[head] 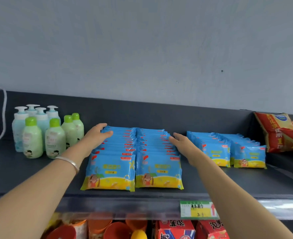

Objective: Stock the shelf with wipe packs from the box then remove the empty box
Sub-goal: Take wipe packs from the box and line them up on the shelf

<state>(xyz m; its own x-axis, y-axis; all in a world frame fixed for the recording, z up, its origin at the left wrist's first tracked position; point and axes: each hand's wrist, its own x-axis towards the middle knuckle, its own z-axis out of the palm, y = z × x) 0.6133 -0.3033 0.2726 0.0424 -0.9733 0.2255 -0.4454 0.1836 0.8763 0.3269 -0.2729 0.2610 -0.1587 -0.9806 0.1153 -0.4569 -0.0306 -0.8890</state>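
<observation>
Two side-by-side rows of blue and yellow wipe packs [133,157] stand on the dark top shelf [39,178], leaning back in file. My left hand [97,133] rests with straight fingers against the left side of the left row, near its back. My right hand [180,140] touches the right side of the right row with fingers extended. A second pair of rows of the same wipe packs [228,149] stands further right. No box is in view.
Pump bottles and green-capped lotion bottles [44,133] stand at the left of the shelf. Red and yellow snack bags [280,133] lie at the far right. A price tag [197,209] hangs on the shelf edge; orange cups and red boxes fill the shelf below.
</observation>
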